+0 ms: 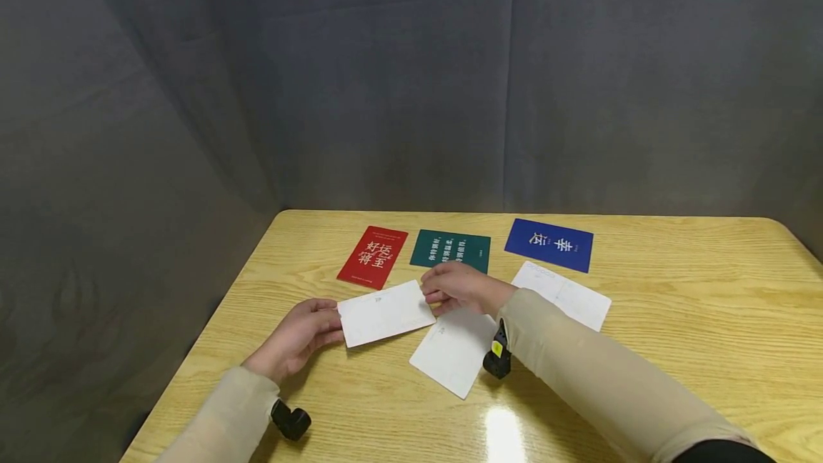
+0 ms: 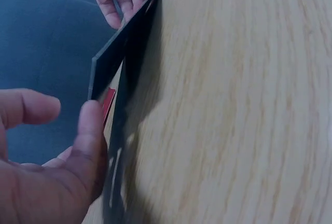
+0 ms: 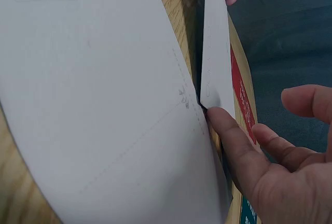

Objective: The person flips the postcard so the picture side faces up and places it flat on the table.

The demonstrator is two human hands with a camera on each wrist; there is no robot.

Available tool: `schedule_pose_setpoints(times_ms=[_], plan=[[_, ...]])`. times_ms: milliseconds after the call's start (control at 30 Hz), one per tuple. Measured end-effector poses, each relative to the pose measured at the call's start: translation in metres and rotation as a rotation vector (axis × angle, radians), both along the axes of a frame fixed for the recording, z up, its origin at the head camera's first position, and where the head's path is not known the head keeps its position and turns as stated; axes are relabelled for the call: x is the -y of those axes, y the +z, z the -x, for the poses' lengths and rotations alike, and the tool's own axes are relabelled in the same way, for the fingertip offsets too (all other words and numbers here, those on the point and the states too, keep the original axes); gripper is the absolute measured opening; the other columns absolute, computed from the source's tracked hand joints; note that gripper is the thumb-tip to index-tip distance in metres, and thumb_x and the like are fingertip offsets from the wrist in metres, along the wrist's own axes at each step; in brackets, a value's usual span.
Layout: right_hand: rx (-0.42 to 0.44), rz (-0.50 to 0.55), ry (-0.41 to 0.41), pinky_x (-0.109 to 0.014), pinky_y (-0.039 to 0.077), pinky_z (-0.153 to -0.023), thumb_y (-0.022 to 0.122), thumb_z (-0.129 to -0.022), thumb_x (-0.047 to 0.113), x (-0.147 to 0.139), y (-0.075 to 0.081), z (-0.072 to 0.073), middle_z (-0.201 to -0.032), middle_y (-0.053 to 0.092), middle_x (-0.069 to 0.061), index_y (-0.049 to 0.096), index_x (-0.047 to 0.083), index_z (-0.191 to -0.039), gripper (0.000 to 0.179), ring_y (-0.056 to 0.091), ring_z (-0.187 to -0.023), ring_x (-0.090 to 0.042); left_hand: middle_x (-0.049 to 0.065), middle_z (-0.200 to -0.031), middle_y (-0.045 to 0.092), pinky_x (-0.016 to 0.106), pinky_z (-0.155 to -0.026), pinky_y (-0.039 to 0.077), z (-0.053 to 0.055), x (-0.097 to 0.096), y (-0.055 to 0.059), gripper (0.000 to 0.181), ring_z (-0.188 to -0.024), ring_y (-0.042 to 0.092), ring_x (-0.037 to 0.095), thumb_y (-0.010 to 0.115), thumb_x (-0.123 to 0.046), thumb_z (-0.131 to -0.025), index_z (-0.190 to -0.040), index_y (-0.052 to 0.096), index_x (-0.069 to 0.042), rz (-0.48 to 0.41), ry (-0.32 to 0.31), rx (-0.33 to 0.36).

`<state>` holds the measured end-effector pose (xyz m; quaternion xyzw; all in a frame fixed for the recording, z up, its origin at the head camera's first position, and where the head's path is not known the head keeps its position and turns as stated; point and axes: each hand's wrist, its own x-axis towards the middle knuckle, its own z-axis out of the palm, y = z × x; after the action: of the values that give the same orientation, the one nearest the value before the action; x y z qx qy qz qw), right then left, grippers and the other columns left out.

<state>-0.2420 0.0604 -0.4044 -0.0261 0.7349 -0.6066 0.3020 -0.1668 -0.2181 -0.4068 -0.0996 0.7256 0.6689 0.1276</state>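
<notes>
A white card point(image 1: 386, 314) with faint printing is tilted up from the table, its dark underside point(image 2: 116, 45) showing in the left wrist view. My left hand point(image 1: 305, 334) holds its left short end, the thumb point(image 2: 91, 130) against the card. At the opposite end my right hand point(image 1: 459, 286) grips the card; in the right wrist view its thumb point(image 3: 225, 125) touches the near corner, while some fingertips are partly hidden. Beneath the right hand lies a second white card point(image 1: 453, 356). A green card point(image 1: 479, 249) with white writing lies just behind that hand.
Behind the held card lies a red card point(image 1: 373, 257). A blue card point(image 1: 549, 244) lies at the back right, with another white card point(image 1: 566, 295) in front of it, partly covered by the right forearm. Grey curtain point(image 1: 398, 91) surrounds the wooden table point(image 1: 694, 306).
</notes>
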Motion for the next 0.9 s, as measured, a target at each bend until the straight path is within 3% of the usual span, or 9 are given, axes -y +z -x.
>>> schedule_pose_setpoints(times_ms=[167, 467, 633, 900], plan=[[0.009, 0.017, -0.005, -0.040, 0.059, -0.087, 0.059, -0.102, 0.005, 0.0005, -0.0011, -0.0015, -0.111, 0.064, -0.016, 0.055, -0.010, -0.135, 0.036, 0.062, -0.097, -0.021, 0.025, -0.116, 0.058, 0.023, -0.076, 0.058, -0.0014, 0.0009, -0.0023, 0.048, -0.087, 0.066, 0.016, 0.054, 0.008, -0.099, -0.142, 0.036, 0.021, 0.000, 0.016, -0.047], [0.023, 0.068, -0.066, -0.038, 0.059, -0.087, 0.056, -0.104, 0.007, 0.0022, -0.0026, -0.0017, -0.117, 0.062, -0.017, 0.050, -0.010, -0.141, 0.041, 0.063, -0.099, -0.022, 0.018, -0.111, 0.058, 0.024, -0.070, 0.057, -0.0007, 0.0028, -0.0088, 0.047, -0.085, 0.062, 0.017, 0.054, 0.008, -0.099, -0.143, 0.039, 0.014, 0.008, 0.083, -0.057], [0.014, 0.054, -0.099, -0.032, 0.059, -0.086, 0.057, -0.104, 0.003, 0.0001, -0.0037, 0.0010, -0.122, 0.063, -0.020, 0.051, -0.010, -0.142, 0.041, 0.064, -0.095, -0.020, 0.017, -0.109, 0.059, 0.024, -0.070, 0.058, 0.0001, 0.0038, -0.0102, 0.049, -0.084, 0.064, 0.017, 0.055, 0.009, -0.098, -0.143, 0.037, 0.013, -0.016, 0.086, -0.059], [0.004, 0.025, -0.112, -0.027, 0.058, -0.078, 0.059, -0.102, -0.001, -0.0014, -0.0069, 0.0049, -0.112, 0.065, -0.017, 0.059, -0.010, -0.133, 0.031, 0.062, -0.085, -0.018, 0.014, -0.105, 0.061, 0.022, -0.071, 0.057, -0.0002, 0.0030, -0.0070, 0.048, -0.082, 0.065, 0.015, 0.055, 0.010, -0.098, -0.143, 0.038, 0.014, -0.042, 0.077, -0.061]])
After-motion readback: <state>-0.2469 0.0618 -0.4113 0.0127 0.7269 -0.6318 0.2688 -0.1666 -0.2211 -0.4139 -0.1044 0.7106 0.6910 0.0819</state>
